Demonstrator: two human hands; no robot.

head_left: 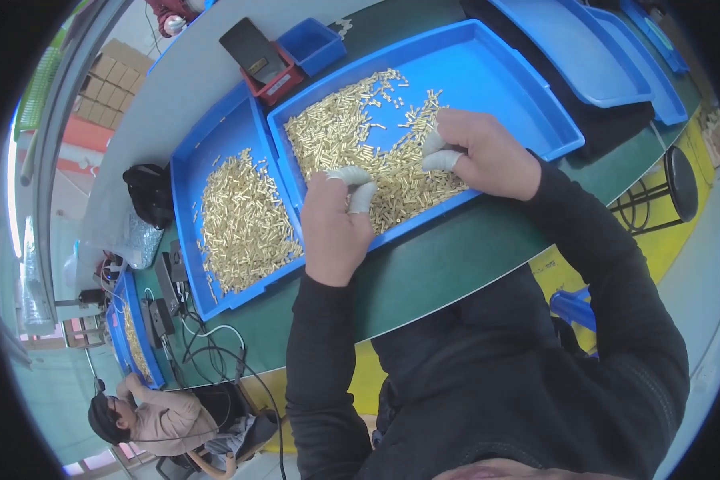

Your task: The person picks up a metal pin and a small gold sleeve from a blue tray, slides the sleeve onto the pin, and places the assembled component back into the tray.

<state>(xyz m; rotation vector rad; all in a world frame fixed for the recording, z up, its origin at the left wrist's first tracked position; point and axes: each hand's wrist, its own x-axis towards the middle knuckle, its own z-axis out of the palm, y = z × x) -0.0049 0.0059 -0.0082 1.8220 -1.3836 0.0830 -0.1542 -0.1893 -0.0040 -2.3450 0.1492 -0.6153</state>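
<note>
Small brass-coloured metal pins or tubes (328, 120) lie heaped in the blue tray (488, 60) in front of me. My left hand (336, 228) is over the tray's near left part, with white covers on the thumb and a finger, their tips bent together. My right hand (488, 152) is over the right side of the heap, its covered thumb and finger also curled in a pinch. Whatever lies between the fingertips of either hand is too small to make out. A second blue tray (186, 172) to the left holds another heap of the same pieces.
Behind the trays stand a red bin (284, 82) with a dark box (252, 50) and a small blue bin (316, 40). Stacked blue trays (584, 48) are at the far right. Cables (208, 348) and adapters lie left. A seated co-worker (168, 420) works at another tray.
</note>
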